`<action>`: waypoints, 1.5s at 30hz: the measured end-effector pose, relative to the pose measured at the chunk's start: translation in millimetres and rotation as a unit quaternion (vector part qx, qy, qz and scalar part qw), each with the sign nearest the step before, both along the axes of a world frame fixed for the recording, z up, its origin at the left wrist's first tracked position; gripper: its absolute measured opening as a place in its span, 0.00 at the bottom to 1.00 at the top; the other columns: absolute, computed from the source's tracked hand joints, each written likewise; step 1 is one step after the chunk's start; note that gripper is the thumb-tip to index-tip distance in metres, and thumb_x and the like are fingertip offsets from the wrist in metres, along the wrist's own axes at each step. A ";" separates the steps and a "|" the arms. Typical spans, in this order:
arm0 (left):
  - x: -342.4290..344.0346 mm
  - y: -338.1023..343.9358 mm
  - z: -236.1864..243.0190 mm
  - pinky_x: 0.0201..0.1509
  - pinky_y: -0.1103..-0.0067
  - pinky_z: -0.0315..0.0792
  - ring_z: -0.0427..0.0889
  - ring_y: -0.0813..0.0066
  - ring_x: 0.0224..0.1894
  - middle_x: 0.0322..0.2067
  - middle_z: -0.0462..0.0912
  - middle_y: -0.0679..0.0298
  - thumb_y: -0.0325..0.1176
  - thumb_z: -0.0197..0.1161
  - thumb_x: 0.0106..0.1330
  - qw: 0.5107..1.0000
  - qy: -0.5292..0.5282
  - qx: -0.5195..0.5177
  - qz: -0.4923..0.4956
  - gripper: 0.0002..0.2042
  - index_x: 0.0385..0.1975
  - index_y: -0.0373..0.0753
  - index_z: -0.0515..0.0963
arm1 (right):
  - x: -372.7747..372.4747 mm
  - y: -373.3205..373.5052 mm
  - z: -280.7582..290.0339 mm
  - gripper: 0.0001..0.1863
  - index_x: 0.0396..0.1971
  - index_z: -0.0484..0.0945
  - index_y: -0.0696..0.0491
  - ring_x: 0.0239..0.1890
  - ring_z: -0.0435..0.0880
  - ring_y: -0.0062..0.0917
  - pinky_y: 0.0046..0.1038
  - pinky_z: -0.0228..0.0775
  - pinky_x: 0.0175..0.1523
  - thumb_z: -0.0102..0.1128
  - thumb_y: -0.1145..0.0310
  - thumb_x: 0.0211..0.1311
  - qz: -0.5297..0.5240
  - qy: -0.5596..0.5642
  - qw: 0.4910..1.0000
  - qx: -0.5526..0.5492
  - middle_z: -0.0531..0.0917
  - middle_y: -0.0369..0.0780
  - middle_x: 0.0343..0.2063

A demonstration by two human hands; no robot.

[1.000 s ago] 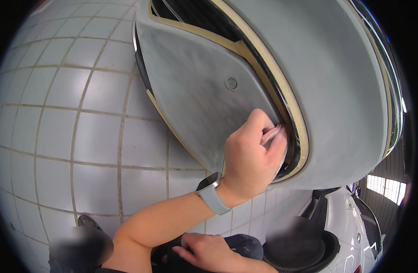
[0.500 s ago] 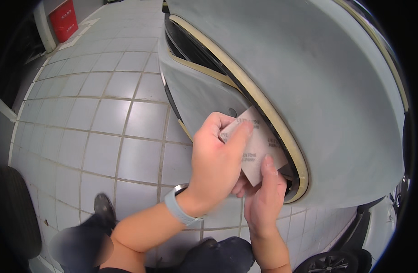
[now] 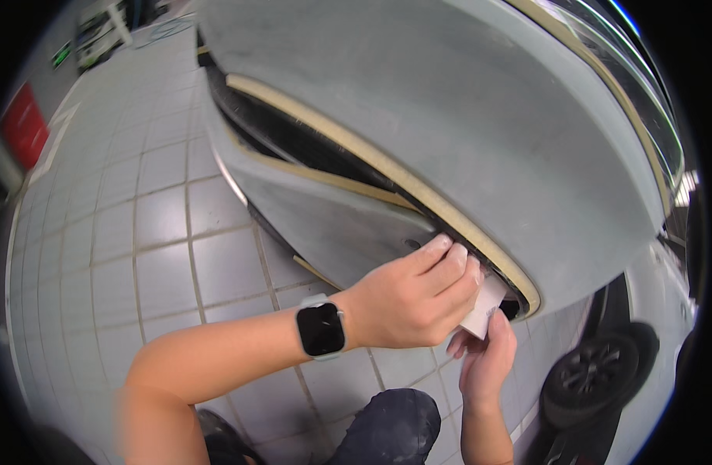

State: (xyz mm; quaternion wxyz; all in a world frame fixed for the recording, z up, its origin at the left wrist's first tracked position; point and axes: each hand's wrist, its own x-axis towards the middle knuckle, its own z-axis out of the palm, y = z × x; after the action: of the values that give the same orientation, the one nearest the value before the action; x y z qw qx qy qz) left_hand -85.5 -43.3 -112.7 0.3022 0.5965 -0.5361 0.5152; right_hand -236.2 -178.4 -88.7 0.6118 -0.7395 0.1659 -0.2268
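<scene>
A pale sheet of sandpaper (image 3: pixel 486 304) lies at the lower end of a dark slot (image 3: pixel 317 167) in a grey car bumper (image 3: pixel 441 116). My left hand (image 3: pixel 414 298), with a watch (image 3: pixel 321 328) on its wrist, is closed over the sheet's upper part. Its bent fingers reach the slot's edge, and its thumb is hidden. Lower down, my right hand (image 3: pixel 487 356) pinches the sheet's bottom end, thumb on the near face and fingers behind. Yellowish masking tape (image 3: pixel 387 160) runs along the slot's upper edge.
A headlight (image 3: pixel 604 54) is at the upper right. Below the bumper on the right is a wheel (image 3: pixel 588 376). White floor tiles (image 3: pixel 162 252) spread on the left, with a red box-like object (image 3: pixel 24 124) far off. My knee (image 3: pixel 394 422) is below my hands.
My left hand has turned palm-down, its fingers now covering most of the sandpaper. The view has shifted, showing more of the headlight. My right thumb stays on the sheet's lower end.
</scene>
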 end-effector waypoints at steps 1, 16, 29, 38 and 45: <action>0.4 -1.5 1.7 0.55 0.64 0.82 0.84 0.60 0.44 0.39 0.84 0.59 0.31 0.65 0.60 1.000 0.003 -0.008 -0.005 0.12 0.40 0.32 0.87 | -9.8 13.3 -2.1 0.19 0.51 0.76 0.63 0.36 0.83 0.26 0.26 0.73 0.40 0.47 0.61 0.79 -0.061 -0.019 0.991 -0.118 0.83 0.45 0.40; 10.0 3.1 5.6 0.53 0.65 0.81 0.82 0.58 0.43 0.36 0.84 0.54 0.36 0.62 0.54 0.999 0.013 0.038 0.013 0.16 0.35 0.29 0.84 | 46.4 33.7 -18.7 0.22 0.50 0.83 0.67 0.53 0.82 0.48 0.44 0.73 0.61 0.71 0.74 0.54 -0.210 -0.115 0.671 -0.702 0.83 0.52 0.52; 38.9 12.0 -0.8 0.45 0.68 0.81 0.84 0.62 0.39 0.33 0.82 0.58 0.32 0.65 0.52 0.998 0.021 -0.033 -0.057 0.14 0.36 0.31 0.83 | 76.7 35.3 -19.9 0.21 0.44 0.86 0.61 0.42 0.84 0.37 0.34 0.69 0.47 0.71 0.78 0.44 -0.218 -0.219 0.668 -0.677 0.86 0.44 0.41; 74.3 52.2 -39.1 0.42 0.68 0.78 0.83 0.60 0.36 0.36 0.83 0.57 0.31 0.65 0.56 0.985 0.145 -0.090 0.003 0.14 0.40 0.33 0.84 | 121.0 72.4 -37.0 0.21 0.44 0.87 0.58 0.44 0.82 0.36 0.39 0.65 0.52 0.70 0.75 0.44 -0.156 -0.205 0.679 -0.687 0.85 0.41 0.38; 31.5 7.2 -3.3 0.47 0.66 0.81 0.83 0.63 0.37 0.33 0.82 0.59 0.34 0.64 0.51 0.997 0.047 -0.051 -0.025 0.15 0.37 0.34 0.84 | 77.7 29.9 -34.0 0.24 0.47 0.87 0.57 0.43 0.79 0.33 0.34 0.62 0.50 0.73 0.73 0.45 -0.233 -0.259 0.708 -0.614 0.86 0.41 0.41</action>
State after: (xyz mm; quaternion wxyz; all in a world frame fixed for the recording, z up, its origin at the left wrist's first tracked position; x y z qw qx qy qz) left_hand -54.0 -36.1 -116.0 0.3700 0.5900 -0.5092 0.5058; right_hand -158.5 -148.5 -122.7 -0.0308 -0.8016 -0.0080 -0.5970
